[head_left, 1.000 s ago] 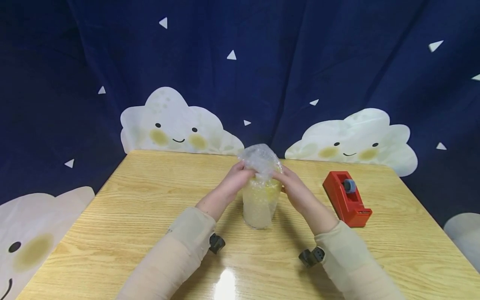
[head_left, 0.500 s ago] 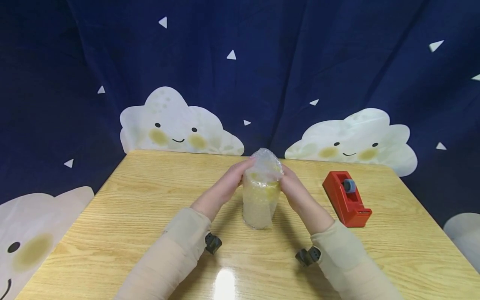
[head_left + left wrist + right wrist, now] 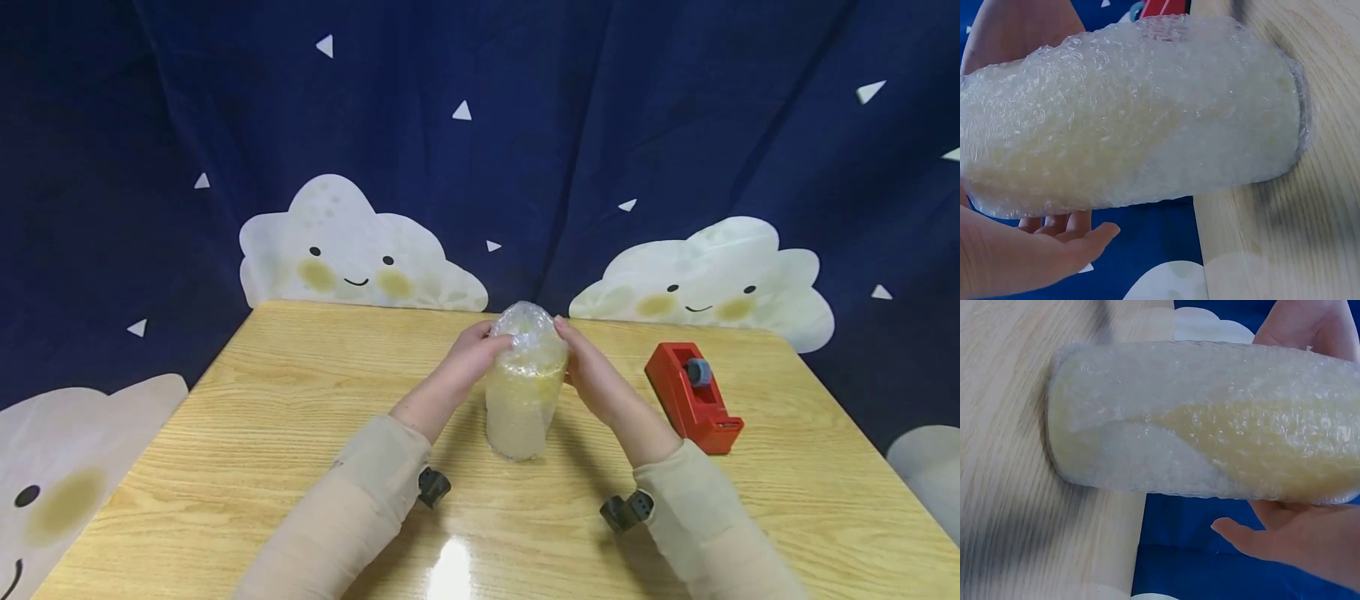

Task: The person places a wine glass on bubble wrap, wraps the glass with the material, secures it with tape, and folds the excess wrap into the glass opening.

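Observation:
A tall, pale yellowish bubble-wrapped cylinder [image 3: 519, 412] stands on the table between both hands; what is inside cannot be made out. Its crinkled bubble wrap top [image 3: 527, 327] leans inward at the upper end. My left hand [image 3: 467, 358] grips the upper left side, thumb on the wrap's near edge. Opposite it, my right hand [image 3: 596, 379] holds the upper right side, with one fingertip up at the rim. In both wrist views the cylinder [image 3: 1147, 119] fills the middle and partly hides the fingers; the right hand [image 3: 1300, 540] shows below it in the right wrist view.
A red tape dispenser [image 3: 693, 400] with a small blue-grey roll sits to the right of the right hand. The wooden table [image 3: 300, 375] ends at a dark blue curtain [image 3: 420, 100] with white clouds. A black wrist camera [image 3: 432, 487] hangs from the left sleeve.
The loose wrap at the top sits lower than a second ago. Both hands flattened along the sides, then the left thumb came back over the edge while the right thumb stayed off the wrap's face.

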`<state>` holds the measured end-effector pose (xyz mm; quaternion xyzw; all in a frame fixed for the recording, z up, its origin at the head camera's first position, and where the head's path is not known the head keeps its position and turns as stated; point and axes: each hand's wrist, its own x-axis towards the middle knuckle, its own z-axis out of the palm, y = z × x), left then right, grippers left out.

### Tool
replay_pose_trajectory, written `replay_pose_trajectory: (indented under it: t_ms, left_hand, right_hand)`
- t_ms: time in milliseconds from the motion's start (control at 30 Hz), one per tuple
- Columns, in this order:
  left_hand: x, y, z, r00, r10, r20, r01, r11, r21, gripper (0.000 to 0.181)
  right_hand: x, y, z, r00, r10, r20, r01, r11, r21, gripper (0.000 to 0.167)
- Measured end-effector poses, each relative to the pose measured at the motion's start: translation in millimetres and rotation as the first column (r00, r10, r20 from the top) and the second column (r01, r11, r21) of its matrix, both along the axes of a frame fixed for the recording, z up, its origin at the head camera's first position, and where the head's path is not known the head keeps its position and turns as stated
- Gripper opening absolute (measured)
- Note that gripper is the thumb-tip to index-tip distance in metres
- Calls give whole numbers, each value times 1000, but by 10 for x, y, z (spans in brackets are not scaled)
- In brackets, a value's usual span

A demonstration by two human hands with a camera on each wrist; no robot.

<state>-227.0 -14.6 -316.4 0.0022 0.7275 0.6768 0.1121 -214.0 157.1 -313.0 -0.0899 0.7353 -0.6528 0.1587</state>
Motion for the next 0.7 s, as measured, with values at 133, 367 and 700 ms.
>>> replay_pose_trajectory:
  t_ms: [133, 367, 700]
  left_hand:
    - [9, 21, 22, 1000, 14, 6, -14, 1000, -10, 44]
    - [5, 17, 1, 1000, -2, 9, 2, 1000, -1, 38]
    - [-57, -24, 12, 996, -59, 67, 61, 998, -27, 56]
  right_hand:
    - [-18, -19, -3, 1000, -18, -9, 18, 998, 64, 58]
    - [-10, -84, 9, 995, -102, -17, 103, 991, 81, 44]
    - [-13, -124, 37, 991, -134, -10, 135, 983, 123, 40]
